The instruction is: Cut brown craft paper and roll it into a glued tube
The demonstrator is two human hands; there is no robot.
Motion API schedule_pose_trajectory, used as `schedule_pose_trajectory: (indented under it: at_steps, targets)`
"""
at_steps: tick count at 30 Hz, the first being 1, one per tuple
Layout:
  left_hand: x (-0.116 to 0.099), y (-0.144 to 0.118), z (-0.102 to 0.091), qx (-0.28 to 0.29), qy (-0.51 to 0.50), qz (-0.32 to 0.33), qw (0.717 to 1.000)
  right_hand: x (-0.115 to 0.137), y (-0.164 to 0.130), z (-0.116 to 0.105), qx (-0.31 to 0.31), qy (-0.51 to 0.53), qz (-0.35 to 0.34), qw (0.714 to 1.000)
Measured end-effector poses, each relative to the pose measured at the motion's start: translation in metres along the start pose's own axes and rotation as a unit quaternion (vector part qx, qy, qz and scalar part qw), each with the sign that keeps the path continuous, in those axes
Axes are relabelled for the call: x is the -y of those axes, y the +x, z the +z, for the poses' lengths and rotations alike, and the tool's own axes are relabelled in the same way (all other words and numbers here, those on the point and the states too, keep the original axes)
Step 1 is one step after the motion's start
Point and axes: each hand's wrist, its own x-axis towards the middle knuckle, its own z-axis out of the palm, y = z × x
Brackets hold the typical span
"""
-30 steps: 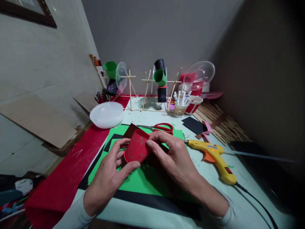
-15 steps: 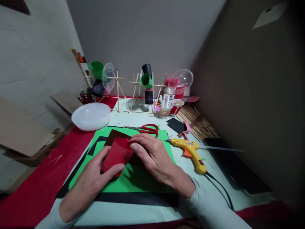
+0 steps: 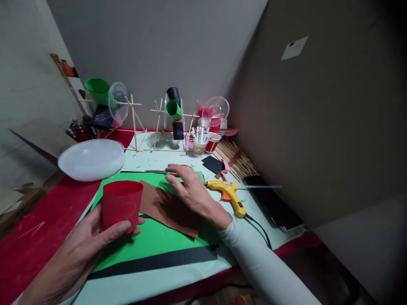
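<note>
At the left front of the table (image 3: 165, 275), head view: red cup (image 3: 122, 205) in the left hand (image 3: 85, 243), mouth up, near upright, over the green sheet (image 3: 130, 250). Whether its base touches the sheet, cannot tell.

Left hand closed round the lower cup, thumb across the near side, fingertips showing past the right edge. Right hand (image 3: 192, 192) off the cup, thumb and fingers parted, no object visible in the grasp. It hangs over the brown sheet (image 3: 168, 212), close to the scissors (image 3: 155, 171); contact with them cannot be told. Glue gun (image 3: 227, 190) lies just beyond that wrist.

Handling, by judgement: cup looks like paper or thin card, so light, easily dented. Wall probably stiff enough for a gentle wrap, soft under a hard pinch. Dull surface, likely not slippery. Best hold low, near the base, as now; rim seems the weakest part. Drawn lines on the near wall may smudge under the thumb.
</note>
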Motion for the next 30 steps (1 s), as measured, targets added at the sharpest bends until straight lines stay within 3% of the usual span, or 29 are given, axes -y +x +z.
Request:
schedule_pose_trajectory:
  at_steps: [4, 8, 11, 13, 15, 18, 21, 25, 30]
  targets:
    - [-0.004, -0.002, -0.002, 0.007, -0.045, -0.058, 0.997, 0.002, -0.005, -0.042, -0.104, 0.022, 0.038, 0.994]
    - [-0.007, -0.002, -0.003, 0.025, -0.029, -0.031, 0.999, 0.014, -0.014, -0.088, -0.183, 0.027, 0.062, 0.981]
    - [-0.006, -0.002, -0.003, 0.034, -0.031, -0.011, 0.999, 0.022, -0.015, -0.102, -0.188, -0.025, 0.065, 0.98]
    - [-0.005, -0.003, -0.003, 0.038, -0.024, 0.001, 0.999, 0.022, -0.009, -0.098, -0.127, -0.143, 0.059, 0.98]
    - [-0.004, -0.004, -0.003, 0.037, -0.005, 0.018, 0.999, 0.014, 0.001, -0.083, -0.026, -0.252, 0.056, 0.966]
    - [-0.002, -0.005, -0.003, 0.043, -0.012, 0.027, 0.999, -0.006, 0.02, -0.051, 0.098, -0.302, 0.048, 0.947]
    - [0.0, -0.005, -0.005, 0.062, -0.077, 0.023, 0.995, -0.026, 0.036, -0.019, 0.18, -0.343, 0.048, 0.921]
    - [0.001, -0.006, -0.006, 0.068, -0.131, 0.021, 0.989, -0.041, 0.049, 0.004, 0.226, -0.386, 0.056, 0.893]
    - [-0.004, -0.008, -0.003, 0.049, -0.175, 0.014, 0.983, -0.034, 0.053, 0.0, 0.208, -0.394, 0.067, 0.893]
